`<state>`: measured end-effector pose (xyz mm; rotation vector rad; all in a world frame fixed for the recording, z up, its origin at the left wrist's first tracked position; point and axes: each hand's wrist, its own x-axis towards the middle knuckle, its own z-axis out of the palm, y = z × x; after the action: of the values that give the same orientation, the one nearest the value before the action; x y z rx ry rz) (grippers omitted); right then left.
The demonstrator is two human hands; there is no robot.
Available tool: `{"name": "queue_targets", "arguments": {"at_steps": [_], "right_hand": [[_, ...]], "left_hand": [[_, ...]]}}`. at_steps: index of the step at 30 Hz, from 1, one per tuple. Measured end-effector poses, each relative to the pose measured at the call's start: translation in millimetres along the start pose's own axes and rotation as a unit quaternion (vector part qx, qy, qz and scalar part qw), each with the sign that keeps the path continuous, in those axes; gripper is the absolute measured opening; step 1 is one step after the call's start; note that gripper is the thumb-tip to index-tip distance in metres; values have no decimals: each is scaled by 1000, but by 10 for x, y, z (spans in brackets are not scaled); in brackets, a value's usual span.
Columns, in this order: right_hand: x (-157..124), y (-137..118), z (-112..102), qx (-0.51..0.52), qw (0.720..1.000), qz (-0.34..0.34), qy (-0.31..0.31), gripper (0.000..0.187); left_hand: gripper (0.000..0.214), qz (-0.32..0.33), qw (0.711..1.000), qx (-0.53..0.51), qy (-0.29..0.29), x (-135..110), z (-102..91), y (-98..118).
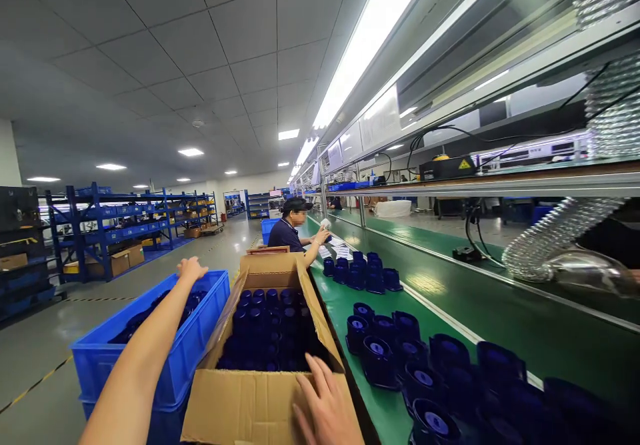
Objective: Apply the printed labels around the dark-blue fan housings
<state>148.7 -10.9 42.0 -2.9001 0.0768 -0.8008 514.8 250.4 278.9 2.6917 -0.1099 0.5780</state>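
Note:
My left hand [191, 269] reaches over the far part of a blue plastic bin [210, 311], fingers loosely apart and nothing visible in them. Dark parts [145, 318] lie inside that bin. To its right stands an open cardboard box [240, 398] packed with rows of dark blue, cup-like parts [270, 318]. Over the box's near right corner my right hand [325, 401] is open with fingers spread. It is near the front flap, and I cannot tell whether it touches the cardboard.
Many dark blue housings [380, 358] stand on the green workbench [340, 298] at right. A co-worker [287, 231] sits further along, holding a small white item near papers [340, 250]. A flexible silver duct [545, 238] comes down at right. Blue shelving [110, 225] stands left.

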Motion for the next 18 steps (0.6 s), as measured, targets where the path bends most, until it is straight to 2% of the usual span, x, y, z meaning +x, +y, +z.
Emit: {"name": "queue_targets", "arguments": {"at_steps": [2, 4, 6, 8, 10, 13, 16, 18], "right_hand": [[127, 10, -75, -33, 999, 36, 7, 56], [213, 32, -72, -65, 994, 83, 22, 69], [249, 61, -6, -85, 990, 104, 33, 81], [255, 103, 93, -92, 989, 110, 32, 82], [259, 170, 211, -90, 990, 110, 20, 79], [304, 336, 431, -76, 992, 100, -20, 77], [373, 541, 689, -53, 990, 112, -71, 77], [393, 649, 831, -50, 989, 116, -71, 72]], "left_hand": [[45, 78, 996, -21, -24, 93, 134, 510], [39, 150, 986, -41, -65, 103, 376, 1058], [31, 195, 973, -50, -117, -4, 725, 1547], [29, 215, 962, -48, -161, -212, 1146, 1910], [30, 225, 953, -41, -199, -469, 1583, 2135], [31, 240, 939, -40, -243, -799, 2166, 2296], [33, 252, 923, -20, -290, -922, 2597, 2374], [33, 257, 912, 6, -319, -896, 2800, 2405]]}}
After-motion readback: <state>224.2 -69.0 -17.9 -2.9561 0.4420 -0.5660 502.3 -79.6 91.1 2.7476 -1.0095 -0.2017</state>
